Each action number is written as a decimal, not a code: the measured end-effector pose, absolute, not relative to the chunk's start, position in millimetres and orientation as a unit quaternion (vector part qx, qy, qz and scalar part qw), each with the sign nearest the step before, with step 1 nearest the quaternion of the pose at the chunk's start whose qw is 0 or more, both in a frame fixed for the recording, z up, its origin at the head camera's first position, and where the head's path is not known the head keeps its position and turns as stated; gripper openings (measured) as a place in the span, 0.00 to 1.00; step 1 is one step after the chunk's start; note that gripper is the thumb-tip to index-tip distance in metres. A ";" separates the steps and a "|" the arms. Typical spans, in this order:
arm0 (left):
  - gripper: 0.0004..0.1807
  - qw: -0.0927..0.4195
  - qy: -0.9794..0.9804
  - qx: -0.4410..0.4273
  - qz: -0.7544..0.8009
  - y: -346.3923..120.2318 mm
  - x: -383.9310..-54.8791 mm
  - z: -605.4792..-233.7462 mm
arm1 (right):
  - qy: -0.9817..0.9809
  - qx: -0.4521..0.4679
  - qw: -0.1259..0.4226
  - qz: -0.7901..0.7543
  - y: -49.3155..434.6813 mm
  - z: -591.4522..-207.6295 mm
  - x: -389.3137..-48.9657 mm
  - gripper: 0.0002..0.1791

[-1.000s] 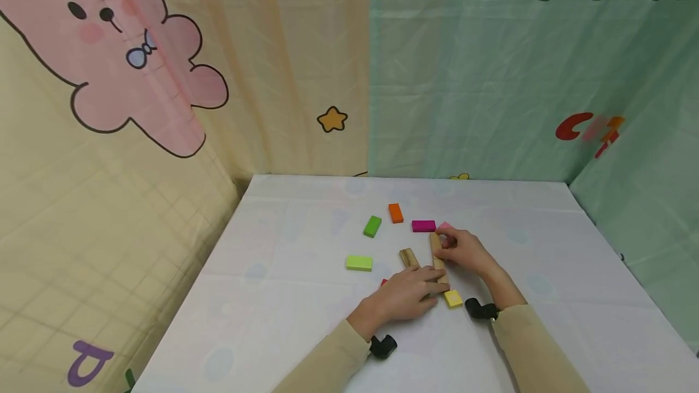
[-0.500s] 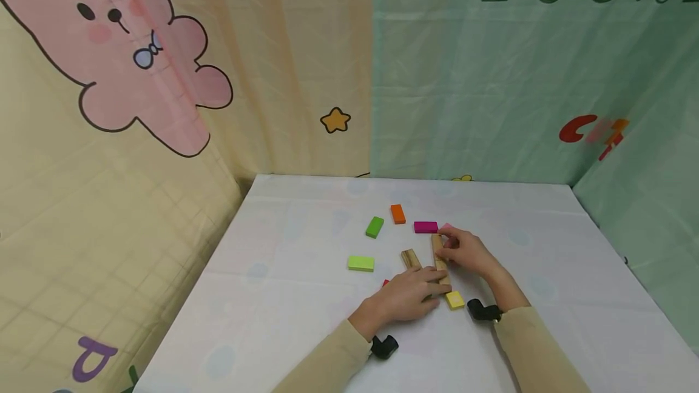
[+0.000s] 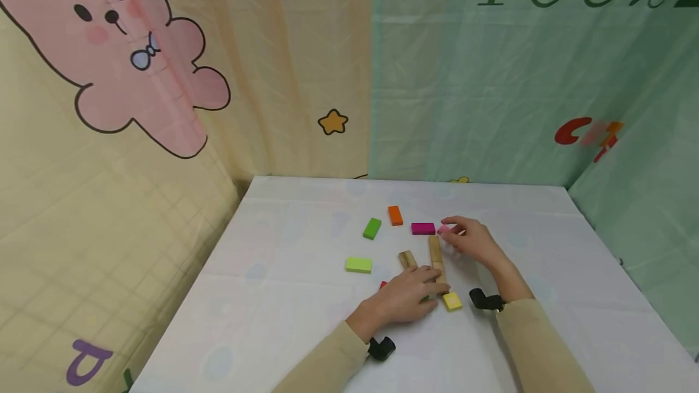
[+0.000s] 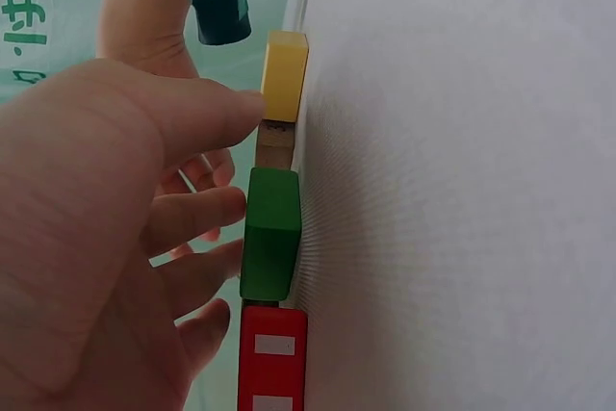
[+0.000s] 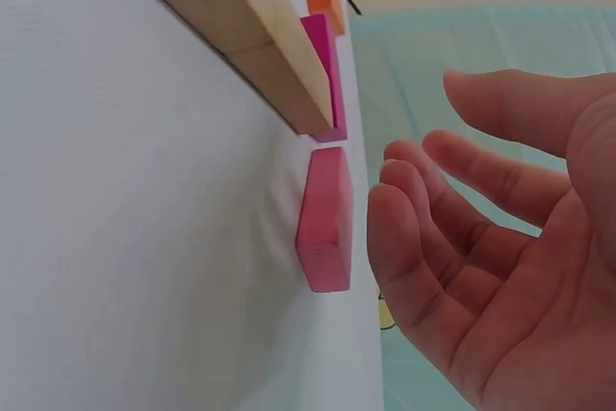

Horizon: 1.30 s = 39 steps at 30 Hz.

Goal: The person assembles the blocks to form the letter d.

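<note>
My left hand (image 3: 406,296) lies low over the wooden blocks, its fingers extended and lightly bent. Its fingertips reach the near end of a row of wooden blocks (image 3: 435,250), and part of a second wooden piece (image 3: 406,258) disappears under it. In the left wrist view its thumb is at a yellow block (image 4: 285,74), its fingers beside a dark green block (image 4: 272,238). Past the row's far end, my right hand (image 3: 476,242) hovers with spread, bent fingers and nothing between them. A pink block (image 5: 325,218) lies just beside its fingertips.
A magenta block (image 3: 423,228) lies left of the pink one. Orange (image 3: 395,216), green (image 3: 372,228) and lime (image 3: 358,265) blocks curve round to the left. A red block (image 4: 274,358) with white squares sits by the left hand. Behind the white table (image 3: 295,223) hangs a printed curtain.
My right hand has let go of the wooden row and moved slightly away to the pink block, its fingers parting. The left hand stays in place.
</note>
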<state>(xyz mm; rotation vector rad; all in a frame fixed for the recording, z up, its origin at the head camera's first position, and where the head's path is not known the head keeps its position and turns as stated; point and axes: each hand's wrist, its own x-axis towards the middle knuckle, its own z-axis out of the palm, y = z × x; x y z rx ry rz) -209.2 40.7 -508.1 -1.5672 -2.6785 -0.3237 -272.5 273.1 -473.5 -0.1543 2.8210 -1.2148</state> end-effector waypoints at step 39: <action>0.29 -0.008 -0.874 -0.472 -0.112 36.1 -212.5 -495.6 | 0.938 -0.032 0.007 -0.345 280.9 -488.5 -296.5 0.19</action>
